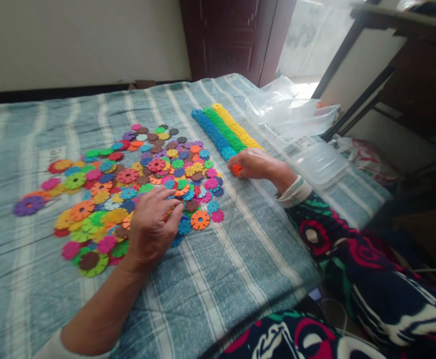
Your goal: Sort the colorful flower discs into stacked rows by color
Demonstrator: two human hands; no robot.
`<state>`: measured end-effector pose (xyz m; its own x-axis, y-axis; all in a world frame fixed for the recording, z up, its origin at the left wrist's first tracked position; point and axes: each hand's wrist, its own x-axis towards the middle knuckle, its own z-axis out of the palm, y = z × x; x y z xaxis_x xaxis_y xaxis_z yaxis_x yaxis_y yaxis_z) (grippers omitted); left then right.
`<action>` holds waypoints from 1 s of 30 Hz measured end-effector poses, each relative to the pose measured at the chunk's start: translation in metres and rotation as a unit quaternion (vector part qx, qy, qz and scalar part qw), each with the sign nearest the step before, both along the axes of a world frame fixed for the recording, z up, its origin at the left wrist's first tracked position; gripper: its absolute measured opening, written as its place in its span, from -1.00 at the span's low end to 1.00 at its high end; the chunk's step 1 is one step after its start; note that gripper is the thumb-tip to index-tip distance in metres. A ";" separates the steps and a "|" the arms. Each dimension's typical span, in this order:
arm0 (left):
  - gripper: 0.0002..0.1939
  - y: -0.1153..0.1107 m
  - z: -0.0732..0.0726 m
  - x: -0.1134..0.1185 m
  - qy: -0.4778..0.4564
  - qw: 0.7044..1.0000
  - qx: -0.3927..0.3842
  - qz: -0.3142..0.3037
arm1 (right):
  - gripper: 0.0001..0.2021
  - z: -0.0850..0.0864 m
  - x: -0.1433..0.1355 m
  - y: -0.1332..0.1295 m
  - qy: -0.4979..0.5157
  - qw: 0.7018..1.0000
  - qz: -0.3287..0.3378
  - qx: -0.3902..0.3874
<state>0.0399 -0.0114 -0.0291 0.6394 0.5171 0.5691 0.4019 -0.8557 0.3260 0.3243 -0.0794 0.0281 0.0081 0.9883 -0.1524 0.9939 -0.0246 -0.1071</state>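
A heap of colourful notched plastic discs (128, 175) is spread over the striped cloth. My left hand (154, 219) rests on the near side of this heap, thumb apart from the fingers; discs show under and around it, and its fingertips touch them. To the right lie three long rows of overlapping discs, side by side: blue (212, 132), green (225, 130) and yellow (238, 127). My right hand (255, 164) is at the near end of these rows, its fingers closed on an orange disc (236, 170). The hand covers the near ends of the green and yellow rows.
Clear plastic boxes (292, 112) stand at the right back of the cloth, with a clear plastic tray (322, 164) nearer me. A pale label (52, 157) lies left of the heap. A dark wooden cabinet (227, 40) rises behind the bed-like surface, and a dark-framed table (400, 45) is at right.
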 end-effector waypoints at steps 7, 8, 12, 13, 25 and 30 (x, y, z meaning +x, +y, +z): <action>-0.85 -0.002 -0.001 0.001 0.000 1.000 -0.006 0.002 | -0.64 -0.002 0.003 0.000 0.001 1.000 0.001 0.019; -0.85 -0.002 0.000 0.001 0.000 1.000 -0.005 0.002 | -0.64 -0.003 0.003 -0.001 0.000 1.000 0.002 0.020; -0.84 -0.003 0.000 0.002 -0.002 1.000 0.002 0.002 | -0.65 -0.006 0.007 0.001 -0.002 1.000 0.007 0.023; -0.84 -0.003 0.000 0.002 -0.003 1.000 0.002 0.002 | -0.65 -0.007 0.007 0.001 -0.002 1.000 0.007 0.025; -0.84 -0.001 -0.001 -0.001 0.026 1.000 0.008 -0.001 | -0.73 0.001 -0.017 -0.001 0.063 0.995 0.024 0.075; -0.73 -0.005 -0.001 -0.003 0.100 0.995 0.025 -0.006 | -0.82 -0.008 -0.043 -0.003 0.077 0.991 0.066 0.088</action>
